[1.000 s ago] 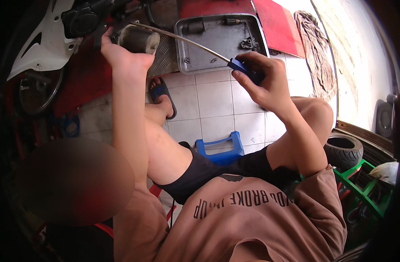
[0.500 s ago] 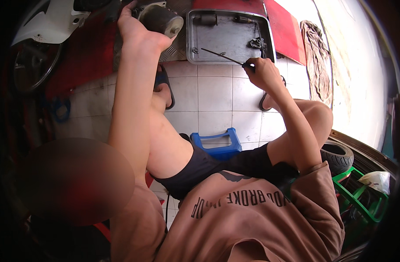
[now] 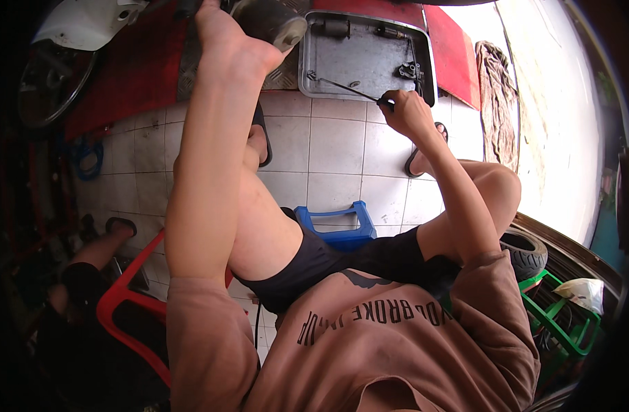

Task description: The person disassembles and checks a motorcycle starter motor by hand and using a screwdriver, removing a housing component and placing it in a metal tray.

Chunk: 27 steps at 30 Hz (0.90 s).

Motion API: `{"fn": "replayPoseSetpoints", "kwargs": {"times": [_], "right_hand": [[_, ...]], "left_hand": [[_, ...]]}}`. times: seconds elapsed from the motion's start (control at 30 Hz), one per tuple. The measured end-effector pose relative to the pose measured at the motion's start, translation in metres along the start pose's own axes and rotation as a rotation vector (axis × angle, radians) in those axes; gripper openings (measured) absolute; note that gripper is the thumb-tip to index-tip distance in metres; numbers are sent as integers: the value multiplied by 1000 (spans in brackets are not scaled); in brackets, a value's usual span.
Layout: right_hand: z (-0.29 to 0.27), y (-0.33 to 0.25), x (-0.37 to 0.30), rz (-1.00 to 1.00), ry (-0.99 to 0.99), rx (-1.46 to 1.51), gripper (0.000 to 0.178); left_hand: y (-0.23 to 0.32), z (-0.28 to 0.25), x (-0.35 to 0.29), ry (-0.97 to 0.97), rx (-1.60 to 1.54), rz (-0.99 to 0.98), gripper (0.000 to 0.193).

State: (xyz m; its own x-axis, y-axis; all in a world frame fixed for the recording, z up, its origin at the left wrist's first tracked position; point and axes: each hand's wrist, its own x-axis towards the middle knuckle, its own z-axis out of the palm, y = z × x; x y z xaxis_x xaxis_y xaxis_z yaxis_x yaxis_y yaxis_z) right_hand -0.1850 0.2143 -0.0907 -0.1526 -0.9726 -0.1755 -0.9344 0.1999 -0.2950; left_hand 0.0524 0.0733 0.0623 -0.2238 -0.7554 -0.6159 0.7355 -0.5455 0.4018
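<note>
At the top, my left hand (image 3: 230,47) is against a dark, rounded metal cylinder (image 3: 272,22), its palm turned toward it and the thumb side underneath. The picture's upper edge cuts off its fingertips. My right hand (image 3: 407,110) is closed round the black handle of a screwdriver (image 3: 352,90). The long thin shaft points left over a grey metal tray (image 3: 355,65), its tip close to a small dark piece (image 3: 312,75). Also in the tray are a dark cylindrical part (image 3: 333,28), a slimmer part (image 3: 390,32) and a black bracket-like part (image 3: 409,70).
A blue plastic stool (image 3: 345,237) stands between my legs on white floor tiles. Left are a red chair (image 3: 122,288) and another person's leg (image 3: 98,250). A tyre (image 3: 523,254), green crate (image 3: 568,326) and brown rag (image 3: 496,103) lie right. A wheel (image 3: 36,103) is upper left.
The view has shifted, and the cylinder and my left hand sit higher in it. At lower left the other person's head has left view, uncovering the red chair. Both hands keep their holds.
</note>
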Motion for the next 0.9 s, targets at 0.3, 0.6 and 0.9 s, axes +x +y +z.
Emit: {"fn": "replayPoseSetpoints", "kwargs": {"times": [0.3,0.6,0.9], "right_hand": [[4,-1,4,-4,14,-6,19],[7,0,8,11,-12,39,23],[5,-1,7,11,-13,57,22]], "left_hand": [[-4,3,-4,25,35,9,31],[-5,5,-3,14,56,7,34],[-7,2,-8,-102,61,-38,34]]}}
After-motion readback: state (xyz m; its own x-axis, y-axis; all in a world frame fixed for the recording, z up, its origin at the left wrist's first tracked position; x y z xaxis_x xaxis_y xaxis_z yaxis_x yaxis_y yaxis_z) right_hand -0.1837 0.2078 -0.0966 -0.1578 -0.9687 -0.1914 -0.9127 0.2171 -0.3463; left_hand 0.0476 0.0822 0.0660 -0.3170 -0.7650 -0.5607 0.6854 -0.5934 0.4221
